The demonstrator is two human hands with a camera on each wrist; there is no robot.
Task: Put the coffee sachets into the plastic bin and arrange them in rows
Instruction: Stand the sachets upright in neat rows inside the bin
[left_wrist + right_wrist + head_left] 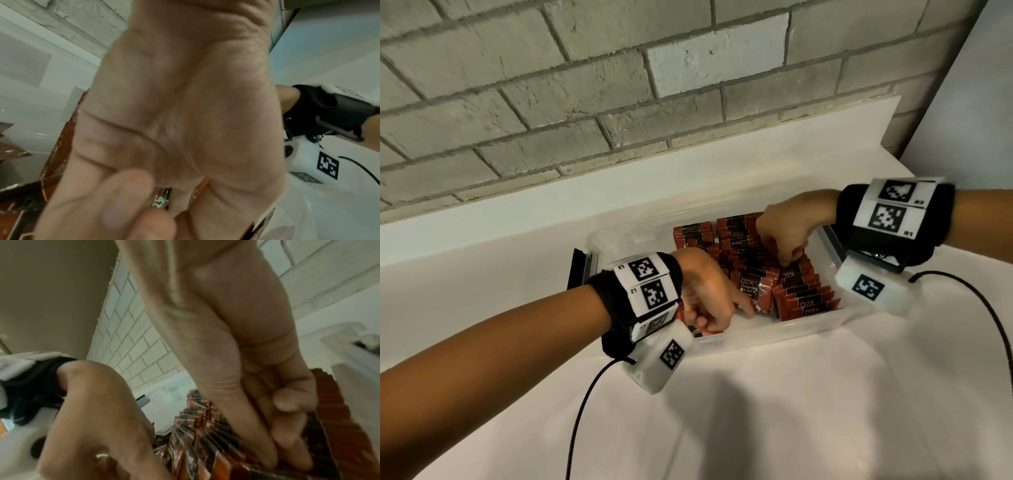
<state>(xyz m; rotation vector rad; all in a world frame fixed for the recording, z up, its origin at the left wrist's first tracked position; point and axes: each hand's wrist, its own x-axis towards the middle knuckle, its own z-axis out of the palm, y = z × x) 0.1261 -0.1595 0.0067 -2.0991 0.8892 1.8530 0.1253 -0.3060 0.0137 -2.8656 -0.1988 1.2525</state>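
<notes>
Our right hand [786,236], fingers bent down, presses among standing coffee sachets [801,294]; whether it pinches one we cannot tell | our left hand [709,291] curls round sachets at the near-left corner | sachets stand in rows inside the clear plastic bin [767,337] | bin sits on the white worktop [791,411]
</notes>
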